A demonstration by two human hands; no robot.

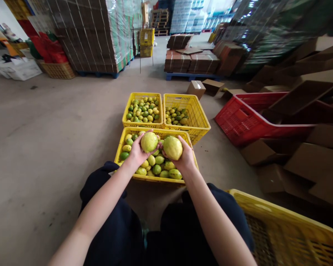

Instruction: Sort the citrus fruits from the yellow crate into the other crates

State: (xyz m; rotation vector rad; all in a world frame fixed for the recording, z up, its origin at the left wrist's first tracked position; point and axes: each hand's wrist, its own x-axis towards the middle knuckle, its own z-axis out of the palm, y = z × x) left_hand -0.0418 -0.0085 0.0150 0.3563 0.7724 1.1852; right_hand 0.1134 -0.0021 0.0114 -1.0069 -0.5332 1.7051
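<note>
Two large yellow-green lemons are held side by side above the nearest yellow crate (155, 178). My left hand (138, 152) is wrapped round one lemon (149, 142) from below and the left. Round the other lemon (172, 147), slightly bigger in view, my right hand (186, 155) closes from the right. The fingertips of both hands come close together between the fruits. Beneath them the crate is filled with lemons (157, 169) in yellow and green, partly hidden by my hands.
Behind stand two more yellow crates, the left one (143, 125) full of smaller lemons, the right one (201, 114) partly filled. A red crate (238, 118) with cardboard lies to the right. Another yellow crate (283, 214) is at lower right. Flattened cartons (177, 61) sit on a blue pallet.
</note>
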